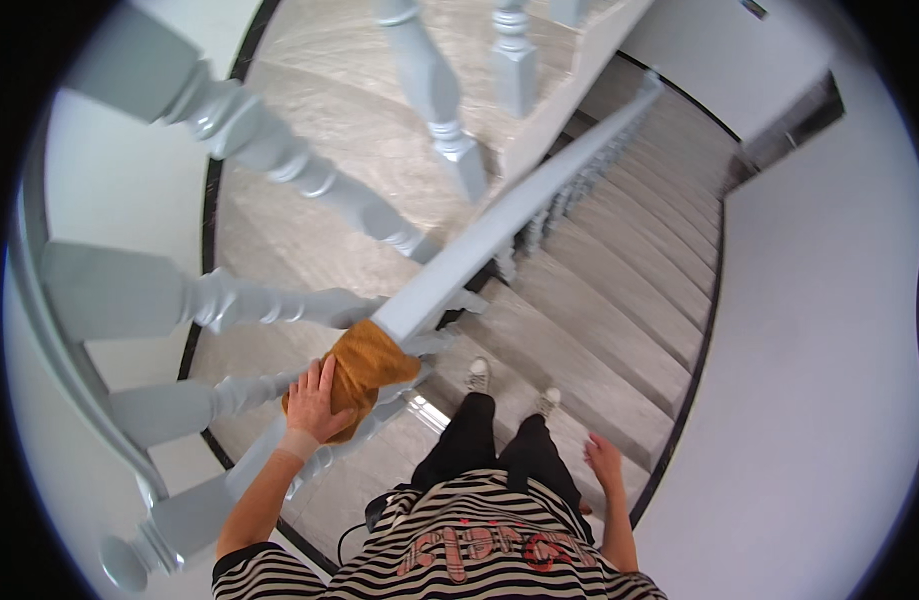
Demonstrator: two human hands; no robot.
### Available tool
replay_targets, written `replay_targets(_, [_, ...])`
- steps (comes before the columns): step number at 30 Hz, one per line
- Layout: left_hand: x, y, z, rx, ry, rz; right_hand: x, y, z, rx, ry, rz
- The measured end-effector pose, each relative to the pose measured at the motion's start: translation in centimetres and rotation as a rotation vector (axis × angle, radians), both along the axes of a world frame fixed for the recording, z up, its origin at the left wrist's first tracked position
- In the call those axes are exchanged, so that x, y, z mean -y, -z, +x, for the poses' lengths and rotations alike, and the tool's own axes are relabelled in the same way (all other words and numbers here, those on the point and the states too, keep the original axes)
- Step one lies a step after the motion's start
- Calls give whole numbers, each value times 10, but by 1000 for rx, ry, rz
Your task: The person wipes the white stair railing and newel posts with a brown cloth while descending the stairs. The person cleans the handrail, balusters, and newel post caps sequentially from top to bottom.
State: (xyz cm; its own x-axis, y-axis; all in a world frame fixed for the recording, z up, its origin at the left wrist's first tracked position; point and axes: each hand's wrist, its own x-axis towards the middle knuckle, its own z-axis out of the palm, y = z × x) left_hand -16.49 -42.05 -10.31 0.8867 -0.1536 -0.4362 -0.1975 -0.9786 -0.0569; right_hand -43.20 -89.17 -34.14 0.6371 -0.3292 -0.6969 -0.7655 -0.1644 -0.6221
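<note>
An orange-brown cloth (362,371) is draped over the top of a pale grey-blue stair handrail (504,214). On the cloth lies my left hand (315,403), pressing it against the rail with the fingers pointing up the picture. The side of the cloth hangs over the rail's edge. My right hand (603,459) hangs at my right side above the stairs, its fingers loosely curled, touching neither rail nor wall. Whether it holds anything small cannot be told.
Stone-look stair treads (587,300) run down towards the upper right, beside a white wall (812,300) with a dark skirting strip. Turned balusters (242,127) stand at the left. My white shoes (478,375) are on the steps. A curved rail (39,300) edges the far left.
</note>
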Motion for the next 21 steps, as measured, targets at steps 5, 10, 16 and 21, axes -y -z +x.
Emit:
replay_targets(5, [32,35,31,-15,56,-30,-71,-28,117,482,-358,-225])
replay_targets(10, [32,33,32,12,52,-24,-167,-114,229,737,-595,-38])
replay_targets(16, [18,42,29,71,43,-152,-265,-172,306,1262,-562,-81])
replay_targets(21, [7,55,20,163,148,-242,-305,-138,341,1201,-725,-84])
